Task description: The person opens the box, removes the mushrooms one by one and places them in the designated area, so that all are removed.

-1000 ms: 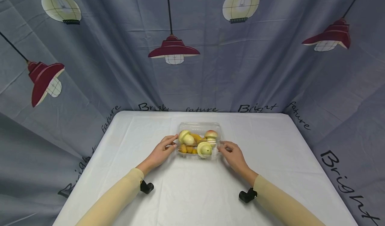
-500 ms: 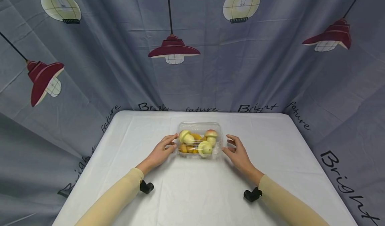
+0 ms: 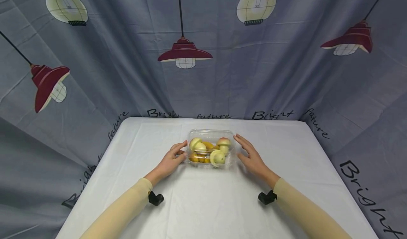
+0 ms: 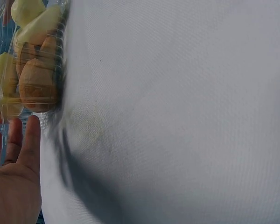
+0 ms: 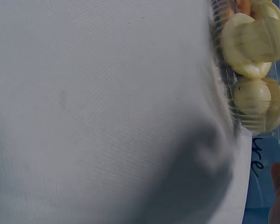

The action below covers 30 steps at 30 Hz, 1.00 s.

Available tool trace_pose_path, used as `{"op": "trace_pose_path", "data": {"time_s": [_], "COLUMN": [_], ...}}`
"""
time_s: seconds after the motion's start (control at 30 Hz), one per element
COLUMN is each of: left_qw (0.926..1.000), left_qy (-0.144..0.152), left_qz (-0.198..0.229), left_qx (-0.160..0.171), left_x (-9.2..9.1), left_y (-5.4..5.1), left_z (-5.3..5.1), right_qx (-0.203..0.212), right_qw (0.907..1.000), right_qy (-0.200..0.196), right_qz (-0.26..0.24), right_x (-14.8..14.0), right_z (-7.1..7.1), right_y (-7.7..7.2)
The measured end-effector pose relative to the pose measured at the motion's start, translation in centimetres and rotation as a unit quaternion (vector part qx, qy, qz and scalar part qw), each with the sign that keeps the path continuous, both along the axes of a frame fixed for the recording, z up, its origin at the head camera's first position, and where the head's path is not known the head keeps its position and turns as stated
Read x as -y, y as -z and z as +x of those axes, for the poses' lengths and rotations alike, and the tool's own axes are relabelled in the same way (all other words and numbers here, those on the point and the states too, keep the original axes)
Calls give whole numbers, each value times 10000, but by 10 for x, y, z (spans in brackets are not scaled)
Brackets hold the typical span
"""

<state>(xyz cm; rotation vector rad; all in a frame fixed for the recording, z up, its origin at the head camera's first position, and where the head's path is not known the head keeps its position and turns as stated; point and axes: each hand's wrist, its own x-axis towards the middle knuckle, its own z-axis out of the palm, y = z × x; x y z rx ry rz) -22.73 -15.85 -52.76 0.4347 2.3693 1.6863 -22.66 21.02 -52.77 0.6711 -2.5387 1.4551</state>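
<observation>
The clear, rectangular plastic box (image 3: 210, 133) lies flat towards the far side of the white cloth-covered table (image 3: 203, 203), between your two hands. Through its top you can see pale yellow-green, mushroom-shaped pieces (image 3: 218, 157), one of like shape with a reddish cap (image 3: 223, 141), and smooth yellow-orange pieces (image 3: 193, 157) among them.

Your left hand (image 3: 167, 162) is at the box's left end, fingers extended and gripping nothing; the fingertips come right up to the wall, though these views don't settle whether they touch. Your right hand (image 3: 253, 161) grasps nothing either: its fingers reach out beside the right end, and the right wrist view shows one digit (image 5: 279, 176), most likely the thumb, standing apart from the plastic.

With a hand at each end, the step seems to be steadying the box from both sides. Meet the two ends at the same height and press evenly, since thin plastic will probably flex and may skid on the cloth. Aim for the walls rather than the top, so nothing buckles. The pieces look loose, so avoid a sharp push. Whether the rim is fastened can't be told here; feel along it lightly
</observation>
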Motion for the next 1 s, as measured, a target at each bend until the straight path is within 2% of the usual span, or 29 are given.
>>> {"op": "trace_pose_path", "data": {"time_s": [0.17, 0.33, 0.5, 0.63, 0.73, 0.83, 0.93, 1.0], "left_qw": [9999, 9996, 9982, 9953, 9881, 9738, 9602, 9546], "left_qy": [-29, -120, -225, -247, -282, -354, -347, -287], "left_qz": [63, 80, 246, 452, 833, 1347, 1726, 1879], "left_qx": [135, 231, 508, 815, 1261, 1799, 2169, 2295], "left_x": [0, -2, -5, -7, -10, -13, -15, -16], "left_y": [-3, -5, -6, -2, 1, 1, 0, -2], "left_z": [2, 2, 2, -1, -4, -6, -6, -5], "right_qx": [361, 460, 488, 547, 623, 743, 881, 964], "right_qw": [9993, 9988, 9988, 9985, 9981, 9972, 9960, 9952], "right_qy": [22, 44, -11, -5, 9, 36, 83, 126], "right_qz": [105, 166, 101, 47, 14, -32, -80, -81], "right_x": [-1, -1, -1, -1, -1, 0, 1, 1], "right_z": [-2, -4, -5, -5, -6, -6, -6, -7], "right_y": [-2, -6, -6, -7, -9, -10, -10, -10]}}
